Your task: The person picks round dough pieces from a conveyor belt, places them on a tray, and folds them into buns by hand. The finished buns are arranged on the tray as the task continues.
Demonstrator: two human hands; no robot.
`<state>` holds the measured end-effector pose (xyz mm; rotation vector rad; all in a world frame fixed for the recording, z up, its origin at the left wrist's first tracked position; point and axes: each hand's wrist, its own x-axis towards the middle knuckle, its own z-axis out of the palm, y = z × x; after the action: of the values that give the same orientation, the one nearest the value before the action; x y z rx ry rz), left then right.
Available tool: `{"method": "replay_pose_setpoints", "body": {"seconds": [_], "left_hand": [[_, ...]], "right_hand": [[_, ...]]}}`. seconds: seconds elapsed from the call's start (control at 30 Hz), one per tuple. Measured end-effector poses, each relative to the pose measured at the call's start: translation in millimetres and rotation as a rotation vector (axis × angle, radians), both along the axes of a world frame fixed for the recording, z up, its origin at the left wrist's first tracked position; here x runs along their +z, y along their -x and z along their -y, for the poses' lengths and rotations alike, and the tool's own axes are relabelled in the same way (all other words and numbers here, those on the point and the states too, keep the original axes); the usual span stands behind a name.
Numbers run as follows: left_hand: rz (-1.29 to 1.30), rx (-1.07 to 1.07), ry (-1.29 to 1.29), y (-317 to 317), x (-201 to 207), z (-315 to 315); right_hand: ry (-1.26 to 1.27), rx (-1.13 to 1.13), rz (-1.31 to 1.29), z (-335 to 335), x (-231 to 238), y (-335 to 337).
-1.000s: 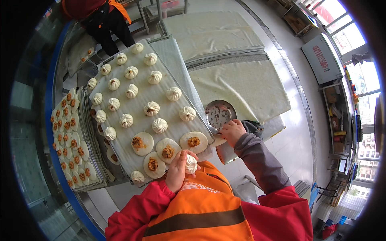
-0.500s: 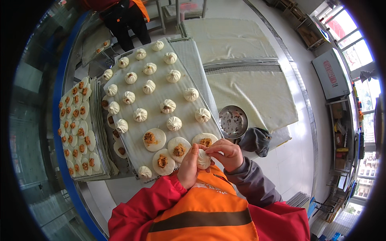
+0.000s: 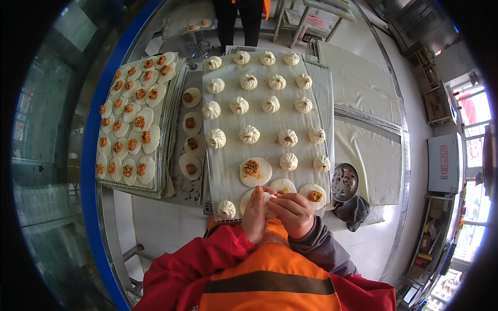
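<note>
Just over the tray's near edge, my left hand (image 3: 253, 216) cups a steamed bun (image 3: 268, 199), its fingers closed around the side. The right hand (image 3: 293, 214) pinches the same bun from the other side. Fingers hide most of it. Around my hands on the cloth-lined tray (image 3: 224, 176) lie flat dough rounds topped with orange-brown filling: a whole round (image 3: 262, 175) beyond them, a half-covered round (image 3: 280, 183), and another round (image 3: 317, 201) by my right hand. A pleated bun (image 3: 226, 209) sits at the near left corner. Several pleated buns (image 3: 249, 134) stand in rows farther off.
At left, a stack of racks (image 3: 174, 116) bears several filled dough rounds. More rounds (image 3: 192, 123) lie between stack and tray. To the right are a metal bowl (image 3: 345, 181), a dark cloth (image 3: 354, 211) and cloth-covered racks (image 3: 365, 160). A person (image 3: 238, 23) stands beyond the tray.
The view has turned, so the tray now looks straighter and the left racks show more fully. Both hands still hold the bun, now more covered by my fingers.
</note>
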<state>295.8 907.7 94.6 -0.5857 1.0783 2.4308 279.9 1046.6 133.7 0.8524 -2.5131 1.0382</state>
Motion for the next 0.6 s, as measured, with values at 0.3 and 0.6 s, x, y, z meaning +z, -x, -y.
{"method": "replay_pose_setpoints", "body": {"seconds": [0.3,0.6], "left_hand": [[-0.024,0.103,-0.171,13.1,-9.2,83.2],[-0.049,0.203,0.258,6.3,-43.2,135.0]], "right_hand": [[-0.016,0.199,0.350,63.2,-0.3,36.7],[-0.187,0.283,0.442,106.2,-44.6,69.3]]}}
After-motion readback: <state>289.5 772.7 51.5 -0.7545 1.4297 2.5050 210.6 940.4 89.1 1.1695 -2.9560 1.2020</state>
